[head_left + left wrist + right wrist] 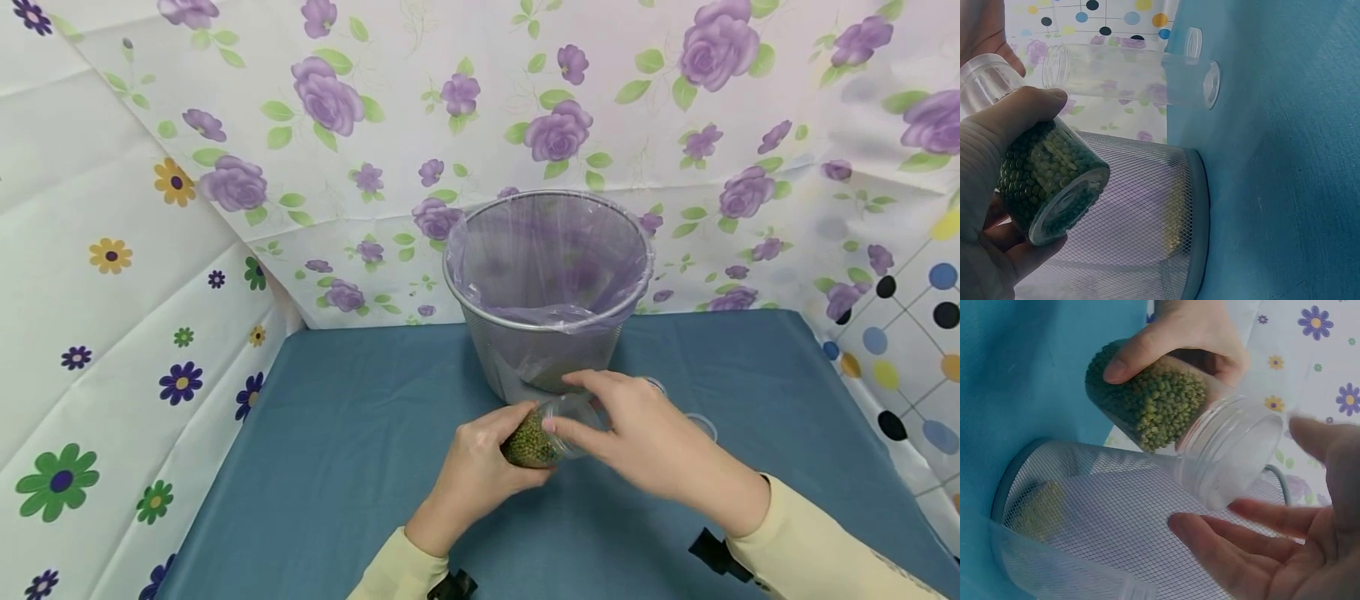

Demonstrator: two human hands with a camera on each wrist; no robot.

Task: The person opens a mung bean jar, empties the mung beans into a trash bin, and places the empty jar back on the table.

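Nearest to you, your pale sleeves reach in over the bench, a black mount at each wrist. Your left hand grips the jar, thumb on one side and fingers on the other. You have it tilted above the bench, about midway between the left and right edges, its mouth leaning toward your right hand. Green beans fill its lower part, and the neck above them is clear. Your right fingers are spread and slightly bent about the mouth, not closed on it; you cannot tell whether they touch the rim.

Beyond your right hand, an empty jar stands upright on the bench, with a clear ring lying near it, toward the right edge.

Farther off, a mesh bin stands toward the far edge, about midway between the far corners. A thin liner folds over its rim, and yellowish stuff shows low through the mesh. Behind the far edge hangs a purple-flowered cloth.
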